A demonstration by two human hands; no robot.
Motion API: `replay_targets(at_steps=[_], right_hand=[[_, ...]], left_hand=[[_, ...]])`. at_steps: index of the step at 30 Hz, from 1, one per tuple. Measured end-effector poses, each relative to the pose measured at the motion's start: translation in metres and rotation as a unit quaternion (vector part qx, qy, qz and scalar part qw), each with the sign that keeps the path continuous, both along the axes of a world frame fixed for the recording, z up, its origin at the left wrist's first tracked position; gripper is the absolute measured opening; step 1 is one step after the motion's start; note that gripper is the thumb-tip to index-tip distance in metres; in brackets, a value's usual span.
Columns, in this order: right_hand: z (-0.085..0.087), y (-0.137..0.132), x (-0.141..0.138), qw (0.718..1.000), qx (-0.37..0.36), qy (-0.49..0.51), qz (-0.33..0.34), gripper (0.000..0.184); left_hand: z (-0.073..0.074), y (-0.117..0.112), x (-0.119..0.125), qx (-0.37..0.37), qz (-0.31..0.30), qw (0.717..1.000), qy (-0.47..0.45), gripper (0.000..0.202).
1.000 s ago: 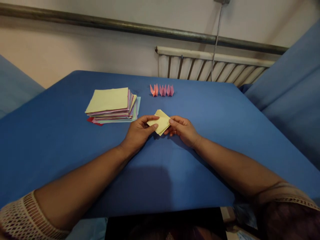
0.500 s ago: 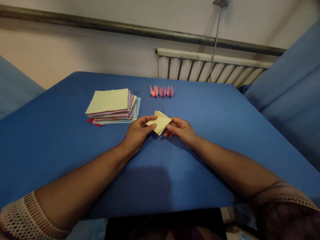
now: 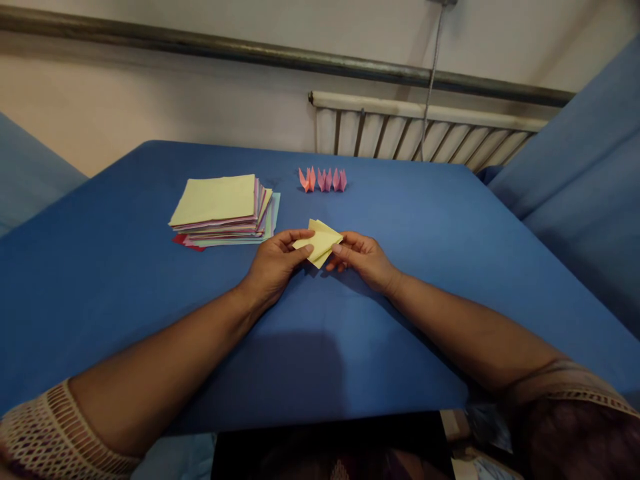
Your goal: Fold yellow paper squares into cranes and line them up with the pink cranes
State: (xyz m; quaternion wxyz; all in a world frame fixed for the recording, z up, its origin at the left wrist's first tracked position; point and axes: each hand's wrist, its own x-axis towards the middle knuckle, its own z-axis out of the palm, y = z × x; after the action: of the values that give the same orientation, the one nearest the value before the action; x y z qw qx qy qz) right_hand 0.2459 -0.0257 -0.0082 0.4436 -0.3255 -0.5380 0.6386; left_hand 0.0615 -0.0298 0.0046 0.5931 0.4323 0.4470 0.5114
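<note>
A piece of folded yellow paper (image 3: 321,241) is held just above the blue table, with several layers showing. My left hand (image 3: 277,263) pinches its left corner between thumb and fingers. On the opposite side, my right hand (image 3: 367,260) has thumb and fingertips closed on the right corner. Beyond my hands stand three small folded paper figures in a row: an orange-pink one (image 3: 307,180), a purple one (image 3: 325,181) and another purple one (image 3: 339,181).
A thick stack of coloured paper sheets (image 3: 215,200), yellow on top, lies to the left of my hands. The blue table (image 3: 415,220) reaches back toward a white radiator (image 3: 380,103) and a metal pipe (image 3: 250,55). A blue curtain (image 3: 585,147) hangs at right.
The right corner of the yellow paper is folded slightly differently under my right thumb, its flap edge lying lower. Both hands keep their hold, and the view has shifted slightly.
</note>
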Motion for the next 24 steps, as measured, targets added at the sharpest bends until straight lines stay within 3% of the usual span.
replay_targets(at_steps=[24], right_hand=[[-0.0032, 0.0016, 0.0004, 1.000, 0.018, -0.003, 0.012, 0.036]], left_hand=[[0.0005, -0.0010, 0.0012, 0.002, 0.005, 1.000, -0.008, 0.041]])
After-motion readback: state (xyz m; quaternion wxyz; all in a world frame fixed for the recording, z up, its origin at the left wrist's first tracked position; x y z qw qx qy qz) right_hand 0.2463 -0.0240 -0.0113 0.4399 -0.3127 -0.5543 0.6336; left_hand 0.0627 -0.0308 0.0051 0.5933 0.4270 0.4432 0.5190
